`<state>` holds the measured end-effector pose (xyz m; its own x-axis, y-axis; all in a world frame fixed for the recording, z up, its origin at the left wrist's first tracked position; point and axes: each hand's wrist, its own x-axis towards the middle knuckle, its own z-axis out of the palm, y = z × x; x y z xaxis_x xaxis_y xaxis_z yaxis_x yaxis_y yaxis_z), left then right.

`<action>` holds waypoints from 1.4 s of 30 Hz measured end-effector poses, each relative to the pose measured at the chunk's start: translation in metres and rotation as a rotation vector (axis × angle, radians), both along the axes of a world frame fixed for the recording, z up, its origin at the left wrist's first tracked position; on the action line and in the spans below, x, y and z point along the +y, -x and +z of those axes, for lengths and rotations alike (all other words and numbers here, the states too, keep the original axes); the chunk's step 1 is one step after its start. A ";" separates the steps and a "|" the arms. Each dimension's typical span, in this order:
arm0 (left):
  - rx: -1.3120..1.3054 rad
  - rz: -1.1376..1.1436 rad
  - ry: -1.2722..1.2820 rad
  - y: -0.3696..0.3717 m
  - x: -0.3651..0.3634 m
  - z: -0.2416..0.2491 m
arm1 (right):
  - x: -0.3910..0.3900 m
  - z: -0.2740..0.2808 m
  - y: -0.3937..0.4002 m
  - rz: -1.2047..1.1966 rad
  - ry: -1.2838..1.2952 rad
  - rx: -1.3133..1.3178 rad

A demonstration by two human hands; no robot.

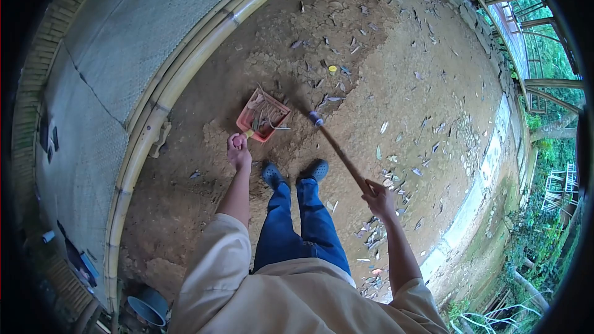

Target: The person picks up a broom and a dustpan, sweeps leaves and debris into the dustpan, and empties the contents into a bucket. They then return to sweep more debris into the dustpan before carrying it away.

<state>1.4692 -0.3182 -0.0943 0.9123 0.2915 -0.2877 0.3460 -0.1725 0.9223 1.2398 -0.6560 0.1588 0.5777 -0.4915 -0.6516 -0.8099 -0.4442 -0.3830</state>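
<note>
A red dustpan [252, 111] with dry leaves and twigs in it is at the centre-left, just above the dirt ground. My left hand [239, 150] is closed round its handle. On the right, my right hand [378, 200] grips the long wooden handle of a broom [337, 148]. The handle slants up and left to a purple-grey binding near the dustpan's right side; the dark bristles beyond it are blurred. Scattered leaves and a small yellow item [332, 68] lie on the ground ahead.
A raised woven-mat platform [117, 43] with a bamboo edge [179, 62] curves along the left. A grey bucket [148, 307] stands at the lower left. More leaves lie on the right, beside a pale concrete strip [473, 204]. Bamboo structures and greenery are at the far right.
</note>
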 end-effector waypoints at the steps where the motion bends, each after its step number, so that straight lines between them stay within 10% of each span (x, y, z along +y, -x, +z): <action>1: 0.023 -0.009 -0.017 0.001 -0.002 0.005 | 0.001 0.005 0.006 -0.025 -0.056 0.028; 15: -0.015 -0.024 -0.036 0.010 0.000 -0.004 | -0.022 0.090 0.055 -0.415 -0.246 -0.157; 29: -0.067 -0.143 -0.148 0.017 0.017 0.015 | -0.028 -0.005 0.031 -0.131 -0.028 -0.081; 34: -0.070 -0.224 -0.412 0.009 0.019 0.024 | -0.029 0.001 0.030 -0.068 -0.054 -0.047; 42: -0.073 -0.109 -0.158 0.003 0.028 0.005 | -0.029 0.066 0.053 -0.221 -0.321 -0.001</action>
